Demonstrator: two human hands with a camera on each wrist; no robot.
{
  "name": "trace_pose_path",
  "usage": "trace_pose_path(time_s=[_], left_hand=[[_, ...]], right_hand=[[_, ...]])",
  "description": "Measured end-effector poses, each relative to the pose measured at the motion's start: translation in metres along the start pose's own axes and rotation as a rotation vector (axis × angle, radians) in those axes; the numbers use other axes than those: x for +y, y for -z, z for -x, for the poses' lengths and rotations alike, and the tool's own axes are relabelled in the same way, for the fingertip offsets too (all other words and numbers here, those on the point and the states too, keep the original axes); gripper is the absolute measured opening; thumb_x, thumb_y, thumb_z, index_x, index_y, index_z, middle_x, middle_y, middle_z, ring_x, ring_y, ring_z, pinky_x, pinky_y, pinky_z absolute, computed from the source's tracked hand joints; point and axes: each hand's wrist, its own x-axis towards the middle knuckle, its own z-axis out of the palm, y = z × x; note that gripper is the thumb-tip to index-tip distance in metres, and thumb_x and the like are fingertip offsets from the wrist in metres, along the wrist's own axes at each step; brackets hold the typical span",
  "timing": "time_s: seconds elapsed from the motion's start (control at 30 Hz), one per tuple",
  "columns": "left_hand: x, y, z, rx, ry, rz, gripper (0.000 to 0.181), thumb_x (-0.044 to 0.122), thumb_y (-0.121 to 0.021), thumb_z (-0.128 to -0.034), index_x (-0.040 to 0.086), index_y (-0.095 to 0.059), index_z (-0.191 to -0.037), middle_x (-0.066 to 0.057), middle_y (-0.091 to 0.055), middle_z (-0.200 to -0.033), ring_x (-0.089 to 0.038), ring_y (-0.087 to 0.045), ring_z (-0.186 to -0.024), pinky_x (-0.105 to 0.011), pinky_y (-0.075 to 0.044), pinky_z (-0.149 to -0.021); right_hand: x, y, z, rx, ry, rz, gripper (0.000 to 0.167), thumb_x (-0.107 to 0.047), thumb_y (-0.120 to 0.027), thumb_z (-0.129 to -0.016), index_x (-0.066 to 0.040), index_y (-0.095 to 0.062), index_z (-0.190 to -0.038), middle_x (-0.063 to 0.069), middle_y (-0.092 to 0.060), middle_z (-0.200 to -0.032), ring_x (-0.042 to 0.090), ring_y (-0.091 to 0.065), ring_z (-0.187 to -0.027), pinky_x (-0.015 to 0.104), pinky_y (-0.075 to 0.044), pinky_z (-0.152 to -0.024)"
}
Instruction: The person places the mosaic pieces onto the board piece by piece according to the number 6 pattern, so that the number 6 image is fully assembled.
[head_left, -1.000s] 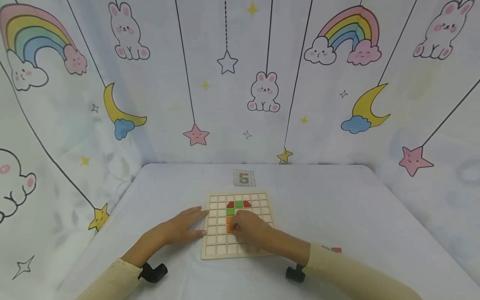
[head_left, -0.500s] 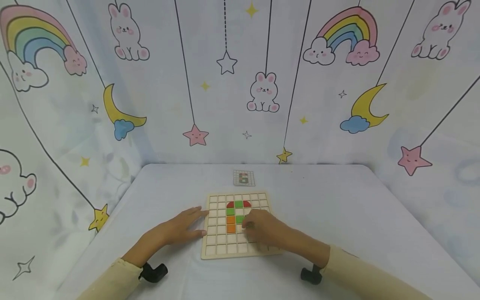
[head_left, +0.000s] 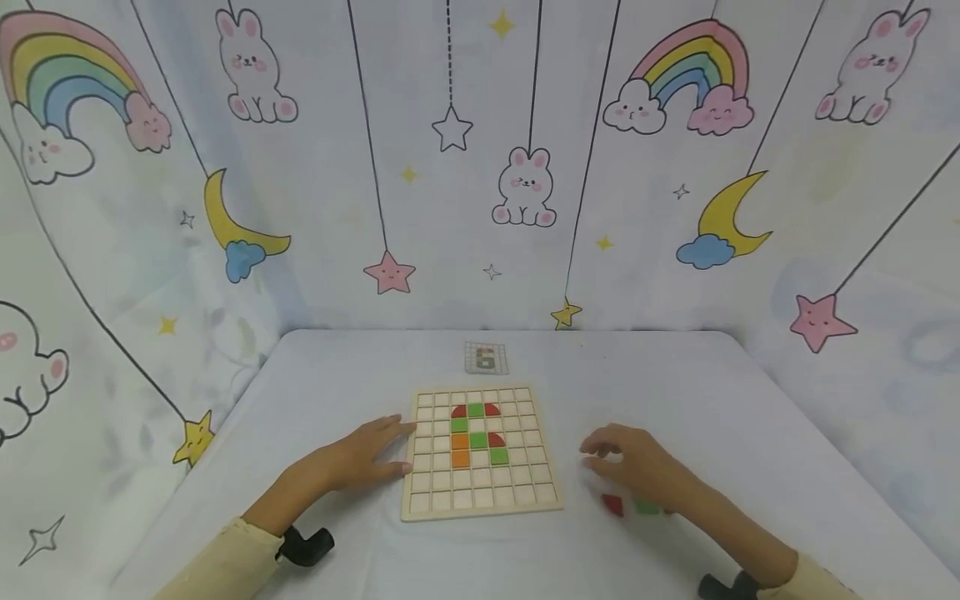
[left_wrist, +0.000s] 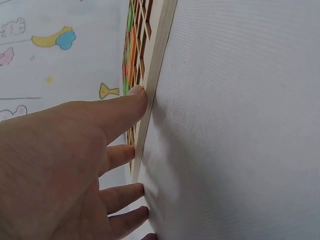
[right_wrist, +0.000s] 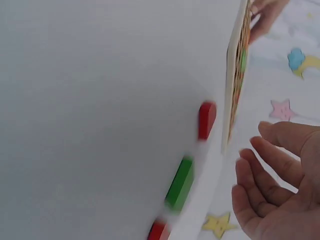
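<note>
A square wooden grid board (head_left: 431, 500) lies mid-table. In its cells sit red rounded pieces (head_left: 492, 410), green squares (head_left: 498, 456) and two orange squares (head_left: 460, 459). My left hand (head_left: 360, 456) rests against the board's left edge, with thumb and fingertips touching the rim (left_wrist: 156, 65). My right hand (head_left: 637, 462) hovers right of the board, fingers loosely bent, nothing between them in the right wrist view. Near it on the table lie a red rounded piece (right_wrist: 206, 120), a green block (right_wrist: 180, 185) and another red piece (right_wrist: 159, 231), partly cut off there.
Behind the board lies a small gridded card (head_left: 486, 358) with a coloured figure like a 6. White cloth covers the table (head_left: 322, 367). A patterned curtain (head_left: 450, 208) stands around its back and sides.
My right hand has moved right, off the board to above the loose pieces. It uncovers the orange squares and a red rounded piece above a green square. The left hand stays put.
</note>
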Motion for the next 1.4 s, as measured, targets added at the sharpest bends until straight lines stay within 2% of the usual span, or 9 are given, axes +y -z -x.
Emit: trace_pose_path(time_s=[0.03, 0.23, 0.27, 0.47, 0.57, 0.73, 0.83, 1.07, 1.4], left_hand=[[0.000, 0.000, 0.000, -0.002, 0.001, 0.001, 0.072, 0.046, -0.069, -0.1019, 0.012, -0.044, -0.161, -0.026, -0.031, -0.168, -0.047, -0.030, -0.155, -0.065, -0.031, -0.124], [-0.001, -0.001, 0.001, 0.001, 0.005, -0.004, 0.073, 0.047, -0.068, -0.1020, 0.013, -0.043, -0.162, -0.026, -0.031, -0.168, -0.048, -0.030, -0.155, -0.066, -0.031, -0.123], [-0.001, -0.001, 0.001, 0.004, 0.002, -0.006, 0.073, 0.046, -0.068, -0.1020, 0.013, -0.043, -0.161, -0.026, -0.031, -0.168, -0.048, -0.031, -0.155, -0.066, -0.031, -0.123], [0.000, -0.001, 0.001, 0.007, -0.010, -0.011, 0.072, 0.046, -0.069, -0.1017, 0.012, -0.044, -0.161, -0.027, -0.032, -0.168, -0.048, -0.032, -0.155, -0.066, -0.032, -0.123], [0.000, -0.001, 0.001, -0.001, -0.008, -0.007, 0.073, 0.047, -0.068, -0.1018, 0.012, -0.043, -0.161, -0.027, -0.032, -0.168, -0.048, -0.031, -0.155, -0.066, -0.032, -0.123], [0.001, -0.001, 0.000, -0.004, -0.005, -0.003, 0.074, 0.047, -0.068, -0.1019, 0.013, -0.042, -0.162, -0.027, -0.031, -0.168, -0.048, -0.030, -0.155, -0.066, -0.031, -0.123], [0.001, -0.001, 0.000, -0.003, -0.001, -0.007, 0.073, 0.046, -0.068, -0.1022, 0.013, -0.042, -0.162, -0.027, -0.030, -0.168, -0.048, -0.029, -0.156, -0.066, -0.031, -0.124], [0.001, -0.001, 0.002, 0.005, -0.014, -0.002, 0.073, 0.045, -0.069, -0.1022, 0.011, -0.043, -0.161, -0.029, -0.031, -0.167, -0.049, -0.030, -0.155, -0.066, -0.031, -0.123], [0.000, 0.000, 0.002, 0.008, -0.025, -0.009, 0.072, 0.045, -0.067, -0.1030, 0.010, -0.043, -0.161, -0.028, -0.032, -0.167, -0.048, -0.031, -0.155, -0.065, -0.031, -0.124]], right_hand=[[0.005, 0.004, 0.006, 0.002, -0.020, -0.016, 0.015, -0.021, -0.077, -0.097, -0.017, -0.076, -0.111, -0.010, -0.071, -0.103, 0.020, -0.068, -0.106, 0.048, -0.062, -0.090], [0.032, 0.025, 0.036, -0.011, -0.138, -0.038, 0.025, -0.033, -0.078, -0.097, -0.019, -0.074, -0.117, -0.009, -0.072, -0.108, 0.025, -0.069, -0.113, 0.046, -0.064, -0.088], [0.035, 0.028, 0.040, -0.018, -0.141, -0.033, 0.027, -0.034, -0.079, -0.096, -0.019, -0.074, -0.118, -0.008, -0.072, -0.110, 0.024, -0.069, -0.112, 0.046, -0.062, -0.093], [0.056, 0.040, 0.064, -0.087, -0.187, -0.038, 0.040, -0.029, -0.083, -0.091, -0.016, -0.071, -0.127, -0.003, -0.070, -0.120, 0.026, -0.065, -0.116, 0.049, -0.060, -0.095], [0.064, 0.041, 0.070, -0.118, -0.220, -0.011, 0.042, -0.030, -0.085, -0.089, -0.018, -0.071, -0.126, -0.005, -0.069, -0.119, 0.023, -0.063, -0.115, 0.043, -0.060, -0.096], [0.075, 0.042, 0.074, -0.139, -0.160, 0.010, 0.033, -0.029, -0.084, -0.091, -0.019, -0.071, -0.119, -0.008, -0.067, -0.114, 0.011, -0.060, -0.105, 0.025, -0.058, -0.089], [0.080, 0.042, 0.074, -0.139, -0.097, 0.013, 0.025, -0.028, -0.082, -0.093, -0.022, -0.071, -0.114, -0.010, -0.066, -0.109, 0.005, -0.058, -0.099, 0.021, -0.056, -0.087], [0.084, 0.040, 0.072, -0.142, -0.030, 0.022, 0.017, -0.030, -0.080, -0.094, -0.022, -0.070, -0.106, -0.014, -0.066, -0.101, 0.000, -0.056, -0.094, 0.020, -0.056, -0.085], [0.083, 0.044, 0.070, -0.170, -0.044, -0.008, 0.020, -0.034, -0.079, -0.096, -0.019, -0.071, -0.107, -0.013, -0.068, -0.098, -0.001, -0.057, -0.089, 0.019, -0.056, -0.080]])
